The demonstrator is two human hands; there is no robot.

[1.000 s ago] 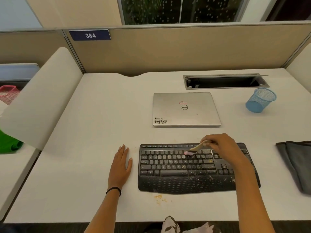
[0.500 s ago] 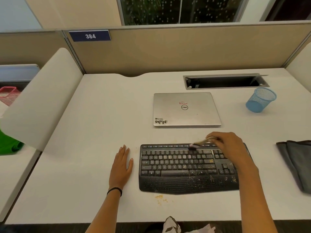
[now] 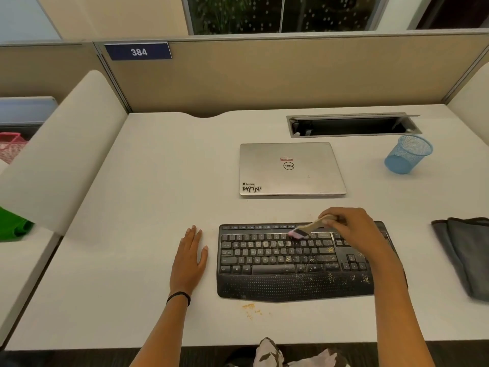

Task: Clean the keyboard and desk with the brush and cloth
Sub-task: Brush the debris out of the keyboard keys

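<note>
We pinch small wooden-handled brush point(image 3: 307, 229) in right hand point(image 3: 354, 229), pink bristles on upper keys of crumb-speckled black keyboard point(image 3: 264, 260); left hand point(image 3: 189, 256) lies flat, fingers straight, on white desk point(image 3: 132, 260)

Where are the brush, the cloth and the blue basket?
brush point(image 3: 309, 228), head view, its wooden handle
cloth point(image 3: 465, 255), head view, its folded grey fabric
blue basket point(image 3: 407, 157), head view, its mesh wall

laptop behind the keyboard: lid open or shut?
Shut. The laptop lies flat on the desk, lid down, logo facing up; no screen or keys show.
</note>
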